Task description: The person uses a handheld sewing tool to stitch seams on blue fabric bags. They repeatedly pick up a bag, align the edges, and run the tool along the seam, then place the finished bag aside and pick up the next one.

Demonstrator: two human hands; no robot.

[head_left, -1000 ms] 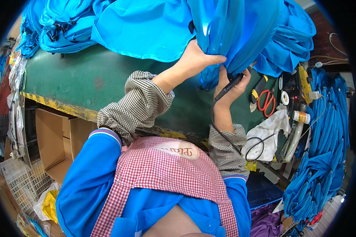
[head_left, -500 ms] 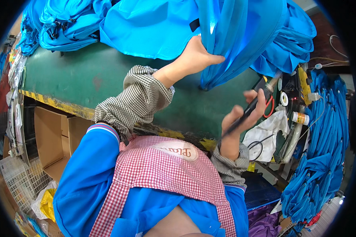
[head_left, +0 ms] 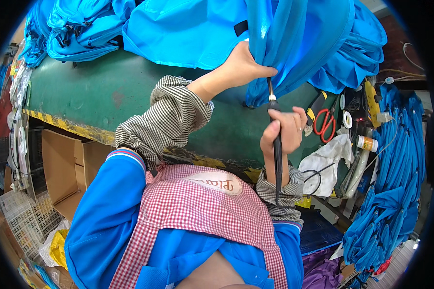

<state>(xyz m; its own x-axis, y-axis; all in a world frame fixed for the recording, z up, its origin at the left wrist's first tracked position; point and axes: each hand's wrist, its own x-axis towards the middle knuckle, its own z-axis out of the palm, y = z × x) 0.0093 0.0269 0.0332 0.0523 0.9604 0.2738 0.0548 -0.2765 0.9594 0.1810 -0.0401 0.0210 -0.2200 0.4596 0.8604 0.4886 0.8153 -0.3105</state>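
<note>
My left hand (head_left: 241, 65) pinches a fold of bright blue fabric (head_left: 294, 43) that hangs over the green worktable (head_left: 96, 91). In my right hand (head_left: 284, 132) is a slim black corded tool (head_left: 276, 139), held upright like a pen. Its metal tip (head_left: 269, 89) points up and touches the fabric's lower edge just below my left fingers. The tool's black cord runs down past my right wrist.
Blue fabric bundles (head_left: 82, 29) are heaped at the table's back. Red-handled scissors (head_left: 325, 123), tape rolls, a white cloth (head_left: 328, 161) and small bottles lie at the right. More blue pieces (head_left: 395, 183) hang far right. Cardboard boxes (head_left: 65, 168) and a wire basket stand below left.
My right hand dropped away from the fabric to the right, then came back up, and now the tool's tip is against the fabric's edge. My left hand kept its hold.
</note>
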